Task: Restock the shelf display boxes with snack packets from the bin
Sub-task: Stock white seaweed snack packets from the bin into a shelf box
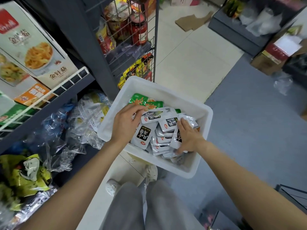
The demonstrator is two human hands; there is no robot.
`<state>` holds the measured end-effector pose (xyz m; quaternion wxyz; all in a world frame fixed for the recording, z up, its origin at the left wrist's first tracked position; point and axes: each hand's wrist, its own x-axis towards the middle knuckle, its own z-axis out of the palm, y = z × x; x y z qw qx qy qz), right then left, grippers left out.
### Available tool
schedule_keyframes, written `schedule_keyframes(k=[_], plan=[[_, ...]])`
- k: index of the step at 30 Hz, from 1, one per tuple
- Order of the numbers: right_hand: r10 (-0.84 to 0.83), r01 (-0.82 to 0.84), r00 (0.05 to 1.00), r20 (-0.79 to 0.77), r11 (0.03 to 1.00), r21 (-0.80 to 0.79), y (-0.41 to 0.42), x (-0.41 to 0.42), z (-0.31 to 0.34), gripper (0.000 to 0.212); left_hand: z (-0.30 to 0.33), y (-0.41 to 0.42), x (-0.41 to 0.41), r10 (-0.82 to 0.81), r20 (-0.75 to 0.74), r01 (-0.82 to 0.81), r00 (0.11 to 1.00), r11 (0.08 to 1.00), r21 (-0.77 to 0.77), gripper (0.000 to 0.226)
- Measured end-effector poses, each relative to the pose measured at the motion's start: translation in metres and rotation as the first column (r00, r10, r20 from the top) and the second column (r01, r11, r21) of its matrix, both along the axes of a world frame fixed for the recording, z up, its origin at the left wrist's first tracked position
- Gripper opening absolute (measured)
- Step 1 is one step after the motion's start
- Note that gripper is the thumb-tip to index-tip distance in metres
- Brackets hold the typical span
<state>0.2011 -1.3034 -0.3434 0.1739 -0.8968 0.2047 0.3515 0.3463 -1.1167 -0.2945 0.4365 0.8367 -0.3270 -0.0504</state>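
Head view shows both hands inside the white bin (167,97), which sits on the floor in front of the person's knees. The left hand (127,122) lies over the silver packets (144,135) with its fingers curled around the edge of one lying crosswise on top of the heap; it appears to be pinching that packet, probably to lift it or to square it with its neighbours. The right hand (187,135) lies opposite, fingers bent down over the far side of the same stack and thumb tucked under a packet edge, so it grips the bundle from the other side. Held this way, the two hands seem to be gathering a loose stack so several packets can come out together rather than one at a time.

Beyond the left fingertips lie green packets (142,101), a different sort, pressed against the bin's far wall and partly under the silver ones. They could get dragged along if the stack is lifted carelessly.

To the left of the left wrist stands the shelf, with printed display boxes (38,53) behind a white wire rail (54,92) on the upper level. Below it sits a jumble of clear plastic wrapping (69,130), near the bin's edge, which may snag a passing arm.
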Motion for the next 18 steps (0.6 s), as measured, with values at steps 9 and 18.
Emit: schedule_keyframes(k=[9, 18], plan=[[-0.072, 0.056, 0.982, 0.174, 0.994, 0.093, 0.0, 0.021, 0.034, 0.042, 0.02, 0.004, 0.014, 0.106, -0.152, -0.106, 0.983, 0.994, 0.009, 0.009], [-0.256, 0.082, 0.694, 0.673, 0.957, 0.279, 0.036, 0.095, 0.115, 0.019, 0.091, 0.057, 0.056, 0.279, 0.016, -0.278, 0.96, 0.959, -0.057, 0.011]])
